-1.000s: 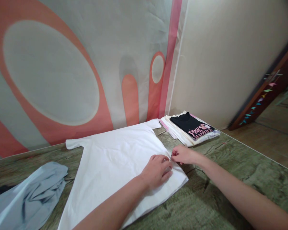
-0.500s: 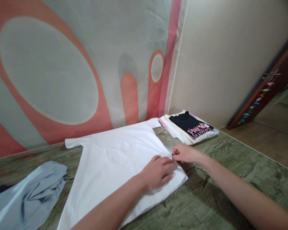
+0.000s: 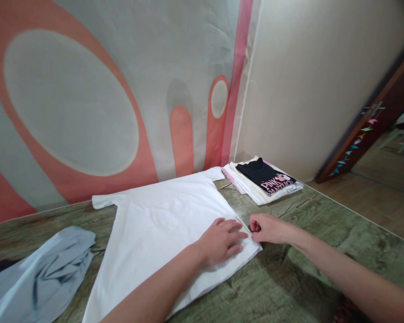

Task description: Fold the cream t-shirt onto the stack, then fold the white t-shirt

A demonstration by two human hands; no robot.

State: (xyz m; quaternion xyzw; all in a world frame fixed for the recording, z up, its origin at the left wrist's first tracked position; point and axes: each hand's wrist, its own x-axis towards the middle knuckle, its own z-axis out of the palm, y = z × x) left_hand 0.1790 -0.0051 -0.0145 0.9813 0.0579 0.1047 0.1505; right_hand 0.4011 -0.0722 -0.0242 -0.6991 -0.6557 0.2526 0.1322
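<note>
A white T-shirt [image 3: 161, 224] lies spread on the table, its sleeves toward the wall and its hem toward the lower right. My left hand [image 3: 221, 241] rests flat on the shirt near the hem, fingers spread and pointing right. At the shirt's right side edge, close to the hem corner, my right hand [image 3: 267, 228] is closed with curled fingers, pinching the edge of the cloth. The fingertips of that hand are partly hidden.
Beyond my right hand sits a stack of folded shirts [image 3: 252, 194], topped by a black T-shirt [image 3: 261, 172] with pink lettering. A crumpled grey garment [image 3: 60, 273] lies at the left. The wood-patterned table [image 3: 309, 251] meets a wall at the back.
My right hand has slid along the shirt's side edge toward the hem corner, and that edge looks straighter. My left hand stays on the cloth.
</note>
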